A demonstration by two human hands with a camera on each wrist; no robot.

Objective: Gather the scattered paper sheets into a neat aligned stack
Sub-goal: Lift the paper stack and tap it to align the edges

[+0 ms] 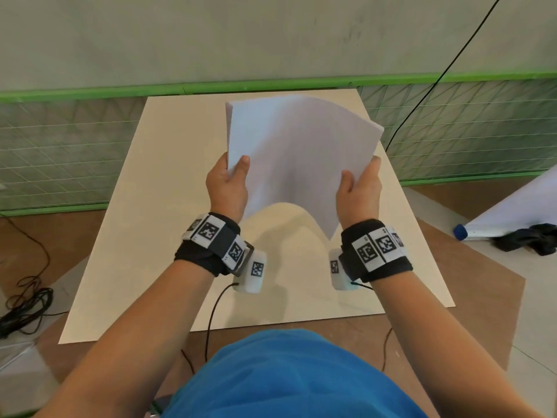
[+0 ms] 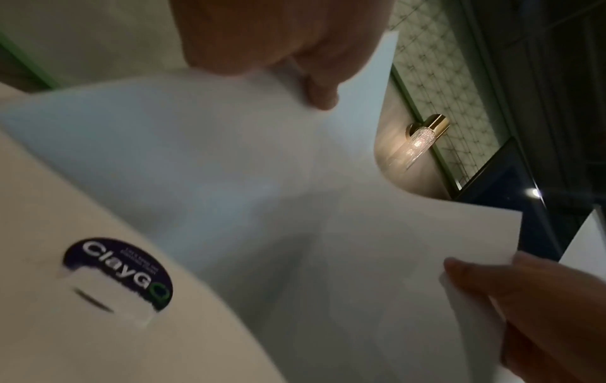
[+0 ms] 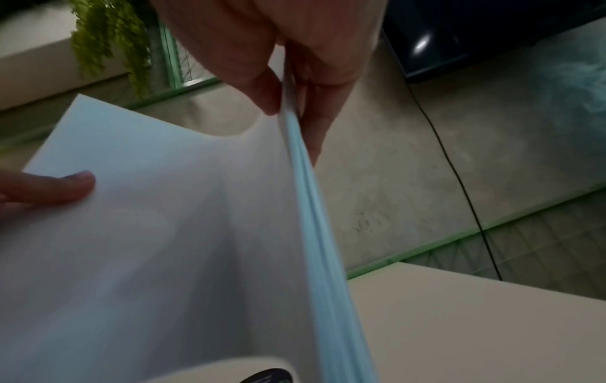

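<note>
A stack of white paper sheets [image 1: 298,158] is held up above the cream board [image 1: 168,212], bowed so its middle arches away from me. My left hand [image 1: 229,182] grips the stack's left edge, thumb on the near face. My right hand [image 1: 358,188] grips the right edge the same way. In the left wrist view the paper stack [image 2: 262,181] fills the frame, with my left hand [image 2: 288,59] at the top and the other hand's thumb at lower right. In the right wrist view my right hand [image 3: 288,85] pinches the sheet edges [image 3: 315,233], which show as several thin layers.
The cream board lies on a brown floor panel [image 1: 470,285]. A green-framed mesh barrier [image 1: 60,146] runs behind it. Black cables [image 1: 27,303] coil at the left. A rolled white sheet with a blue cap [image 1: 461,232] and dark cloth [image 1: 530,238] lie at the right.
</note>
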